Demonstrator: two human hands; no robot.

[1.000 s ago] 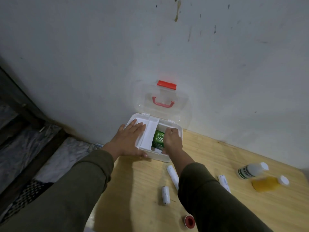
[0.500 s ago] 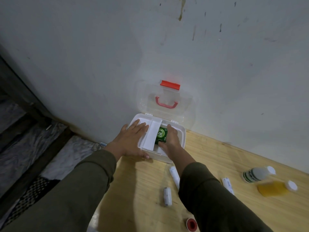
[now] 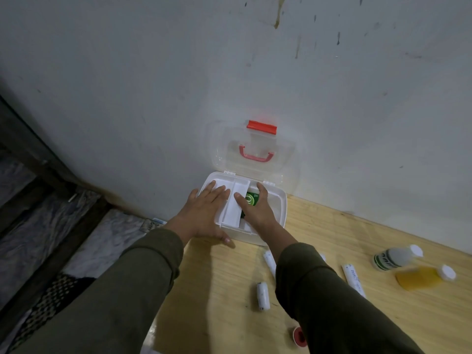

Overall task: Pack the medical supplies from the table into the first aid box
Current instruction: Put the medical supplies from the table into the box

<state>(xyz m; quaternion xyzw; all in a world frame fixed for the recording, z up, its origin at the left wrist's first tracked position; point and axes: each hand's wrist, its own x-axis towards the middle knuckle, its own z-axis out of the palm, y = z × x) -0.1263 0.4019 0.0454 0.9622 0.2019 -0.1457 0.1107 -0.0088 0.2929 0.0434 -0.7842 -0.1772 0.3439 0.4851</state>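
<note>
The first aid box is white plastic w/ round corners, set at the back of the table by the wall. Its clear lid is stood up, w/ a red clasp and pink handle. A green pack is seen inside the box. The left hand is laid flat on the box's white tray, fingers straight. The right hand is spread over the green pack; a real grip can't be told. The wooden table is pale & smooth.
</note>
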